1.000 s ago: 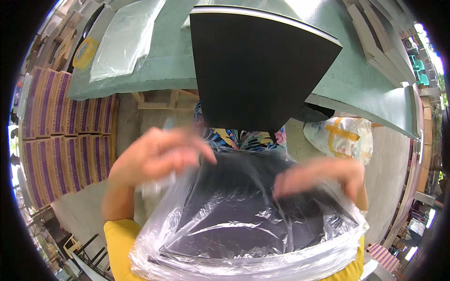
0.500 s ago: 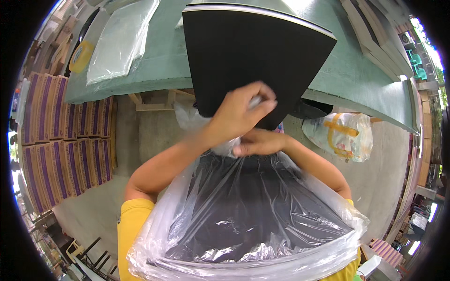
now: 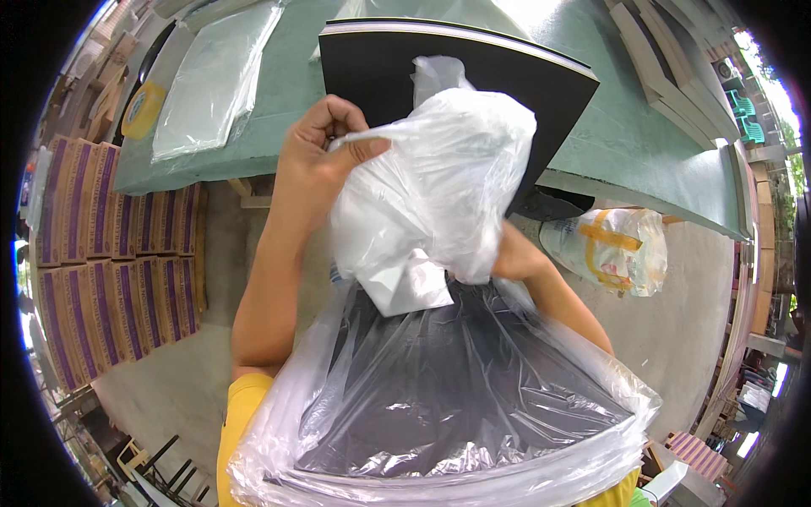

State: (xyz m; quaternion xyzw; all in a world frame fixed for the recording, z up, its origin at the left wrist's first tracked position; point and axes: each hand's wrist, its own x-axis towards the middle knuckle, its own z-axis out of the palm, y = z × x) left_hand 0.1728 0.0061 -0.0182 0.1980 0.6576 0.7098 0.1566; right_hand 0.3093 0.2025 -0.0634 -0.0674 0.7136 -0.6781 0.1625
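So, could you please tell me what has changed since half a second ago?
The left hand has moved left and slightly up in the view, pinching white plastic that now spreads in front of the black board. The right hand is now partly hidden behind it. The wrapped bundle and stacked cartons stayed put.

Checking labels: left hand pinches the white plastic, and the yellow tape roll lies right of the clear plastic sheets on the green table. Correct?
One fix: the yellow tape roll lies left of the clear plastic sheets on the green table, the head view shows. The left hand does pinch the white plastic.
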